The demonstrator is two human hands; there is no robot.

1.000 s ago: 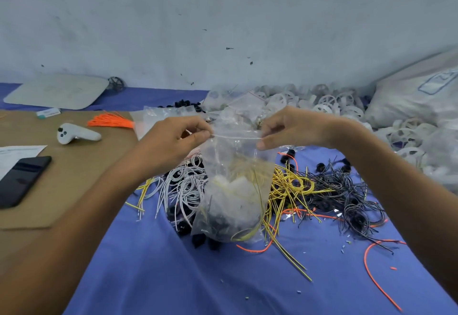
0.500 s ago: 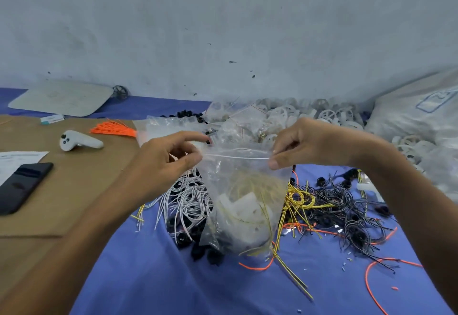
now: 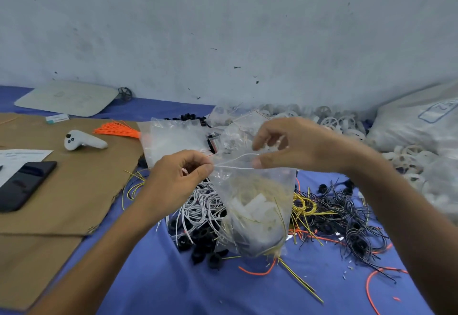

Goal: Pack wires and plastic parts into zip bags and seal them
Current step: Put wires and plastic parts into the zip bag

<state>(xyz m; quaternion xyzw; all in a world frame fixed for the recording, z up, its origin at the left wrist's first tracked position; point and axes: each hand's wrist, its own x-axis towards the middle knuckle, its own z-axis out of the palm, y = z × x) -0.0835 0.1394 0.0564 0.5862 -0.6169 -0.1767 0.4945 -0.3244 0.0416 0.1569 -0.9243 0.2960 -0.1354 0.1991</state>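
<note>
Left hand (image 3: 173, 178) pinches the zip bag (image 3: 257, 218); right hand (image 3: 297, 146) spread, thumb touching it. Black wires (image 3: 344, 215) right, cardboard (image 3: 74, 190) left, blue cloth (image 3: 173, 287).

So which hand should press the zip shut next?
Probably right: left hand pinches the zip at the bag's corner, anchoring it; right hand is open, thumb beside the gaping stretch.

A brown cardboard sheet (image 3: 74, 190) lies on the blue cloth (image 3: 173, 285) at the left. On it rest a black phone (image 3: 23, 184), overlapping a printed paper (image 3: 17, 158), and a white controller (image 3: 83, 140) farther back. A small white box (image 3: 57, 118) sits at its back edge. Near the grey wall (image 3: 223, 29) lie a flat white board (image 3: 67, 98) and a dark spoked wheel (image 3: 124, 94). A white sack (image 3: 418, 121) sits far right.
</note>
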